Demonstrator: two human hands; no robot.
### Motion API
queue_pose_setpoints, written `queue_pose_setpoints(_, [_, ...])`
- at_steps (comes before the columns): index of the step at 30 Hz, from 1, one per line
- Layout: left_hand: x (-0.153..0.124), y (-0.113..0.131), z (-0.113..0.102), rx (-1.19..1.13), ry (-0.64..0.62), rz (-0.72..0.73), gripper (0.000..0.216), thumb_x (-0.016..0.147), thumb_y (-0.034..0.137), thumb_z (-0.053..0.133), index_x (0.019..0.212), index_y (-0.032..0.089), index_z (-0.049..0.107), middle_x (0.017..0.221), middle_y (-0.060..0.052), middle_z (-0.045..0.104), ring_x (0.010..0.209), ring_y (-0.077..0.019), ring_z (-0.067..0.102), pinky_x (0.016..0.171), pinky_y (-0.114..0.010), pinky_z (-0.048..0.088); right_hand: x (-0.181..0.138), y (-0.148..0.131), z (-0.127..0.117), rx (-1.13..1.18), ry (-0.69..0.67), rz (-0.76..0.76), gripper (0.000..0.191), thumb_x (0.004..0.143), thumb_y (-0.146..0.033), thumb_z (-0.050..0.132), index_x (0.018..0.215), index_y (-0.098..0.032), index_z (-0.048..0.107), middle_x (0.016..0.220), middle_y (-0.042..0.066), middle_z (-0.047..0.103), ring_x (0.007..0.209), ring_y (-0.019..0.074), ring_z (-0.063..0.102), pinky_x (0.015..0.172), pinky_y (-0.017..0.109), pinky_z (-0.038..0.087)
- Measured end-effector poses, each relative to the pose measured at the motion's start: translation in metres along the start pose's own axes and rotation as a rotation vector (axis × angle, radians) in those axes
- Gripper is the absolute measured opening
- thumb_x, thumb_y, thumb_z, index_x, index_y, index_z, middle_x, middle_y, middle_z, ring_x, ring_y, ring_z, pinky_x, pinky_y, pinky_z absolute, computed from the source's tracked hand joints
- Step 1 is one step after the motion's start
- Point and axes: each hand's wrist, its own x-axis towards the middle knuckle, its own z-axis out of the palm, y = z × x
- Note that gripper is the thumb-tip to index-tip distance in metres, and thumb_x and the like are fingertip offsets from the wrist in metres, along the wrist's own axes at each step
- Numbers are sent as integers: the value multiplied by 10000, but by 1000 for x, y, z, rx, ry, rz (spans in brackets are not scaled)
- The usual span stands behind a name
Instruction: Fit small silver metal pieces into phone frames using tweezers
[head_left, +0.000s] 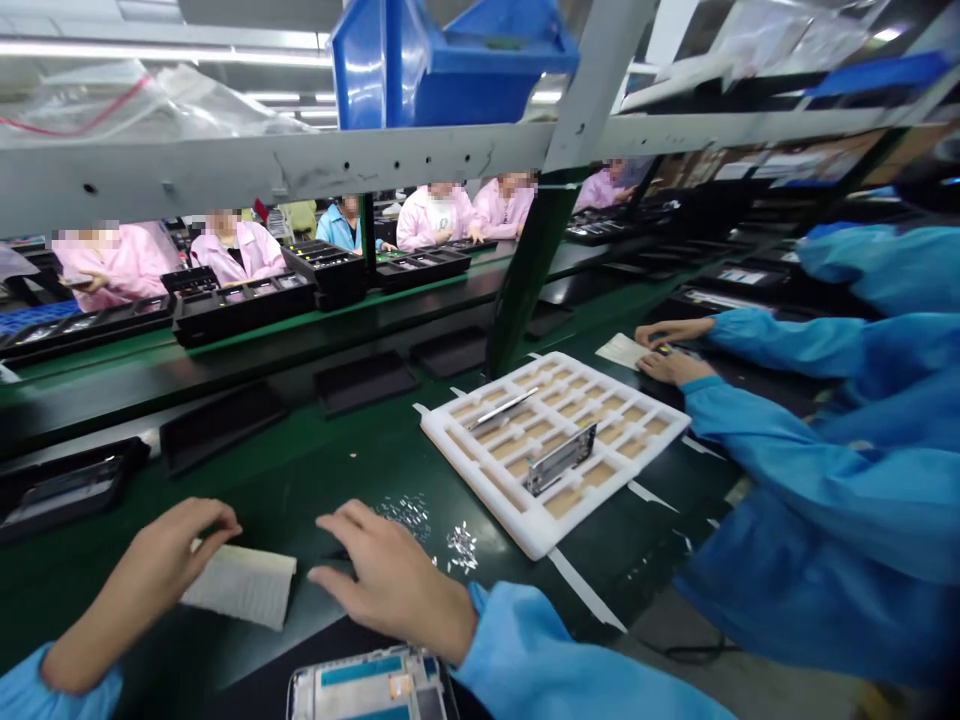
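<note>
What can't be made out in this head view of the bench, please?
Head view: phone frame, cut off by the bottom edge.
Head view: metal bits by the right hand, too small to identify.
Head view: whether the left hand grips the white sheet; its fingers hide that.

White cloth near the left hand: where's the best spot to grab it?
The white cloth lies flat and thin on the green table, so pinch an edge, not the middle. Probably the left edge, coming from the left, where the left hand touches it.
</note>
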Motion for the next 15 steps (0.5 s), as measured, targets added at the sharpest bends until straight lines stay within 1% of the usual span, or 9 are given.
queue_pose_setpoints(2, [-11, 6, 10, -15, 8, 11, 391, 1053, 569, 547, 1208, 272, 750, 1159, -35, 795, 1069, -253, 762, 924, -332, 582, 20, -1, 10, -99, -112, 16, 584, 974, -550, 775, 1426, -197, 667, 1288, 132, 724, 1132, 348, 756, 948, 444, 609])
queue_pose_setpoints(3, [-15, 7, 16, -26, -2, 25, 381, 1040, 538, 583, 1273, 282, 740, 1211, -51, 793, 1110, -257, 755, 962, -345, 581, 27, -1, 16, -121, -145, 20, 602, 949, -586, 790, 1387, -186, 692, 1247, 137, 738, 1107, 363, 764, 920, 452, 615])
queue_pose_setpoints(4, [-17, 7, 22, -38, -18, 41, 381, 1021, 503, 617, 1315, 291, 732, 1237, -61, 792, 1127, -254, 750, 980, -349, 581, 33, -1, 23, -138, -171, 22, 588, 939, -596, 795, 1343, -176, 716, 1217, 142, 748, 1084, 371, 772, 898, 456, 618])
queue_pose_setpoints(5, [-17, 5, 26, -49, -38, 55, 367, 1003, 467, 641, 1314, 298, 740, 1220, -59, 797, 1107, -242, 750, 969, -338, 583, 38, -1, 30, -150, -189, 24, 550, 939, -583, 801, 1294, -167, 739, 1195, 146, 753, 1056, 374, 780, 876, 457, 621])
queue_pose_setpoints(6, [-16, 3, 30, -58, -57, 66, 320, 987, 435, 656, 1255, 299, 767, 1150, -46, 806, 1038, -224, 754, 920, -314, 589, 41, -2, 38, -159, -199, 27, 497, 940, -553, 811, 1241, -160, 761, 1185, 149, 755, 1025, 372, 789, 855, 455, 622])
queue_pose_setpoints(8, [-12, -1, 31, -71, -86, 78, 187, 970, 397, 672, 1042, 286, 805, 948, -10, 791, 858, -186, 730, 783, -265, 573, 46, -1, 51, -176, -209, 39, 391, 943, -475, 830, 1164, -156, 783, 1196, 153, 752, 974, 360, 802, 821, 442, 621])
queue_pose_setpoints(10, [-8, -1, 26, -81, -79, 86, 189, 974, 394, 673, 878, 270, 777, 839, 9, 751, 767, -169, 695, 712, -251, 547, 49, -1, 59, -181, -194, 57, 328, 945, -420, 840, 1144, -165, 785, 1201, 143, 752, 955, 343, 807, 798, 419, 616])
queue_pose_setpoints(12, [-9, 5, 18, -92, -21, 91, 235, 1007, 414, 640, 861, 266, 749, 871, 0, 753, 804, -181, 707, 728, -272, 556, 52, 0, 60, -174, -157, 68, 281, 984, -401, 806, 1155, -182, 767, 1178, 115, 761, 994, 315, 801, 808, 383, 608])
queue_pose_setpoints(15, [-20, 20, 11, -101, 133, 78, 241, 1063, 435, 578, 1000, 270, 742, 1057, -45, 792, 988, -233, 749, 864, -357, 590, 48, 0, 51, -164, -104, 23, 165, 1082, -326, 682, 1187, -203, 716, 1186, 69, 771, 1087, 240, 768, 875, 319, 577])
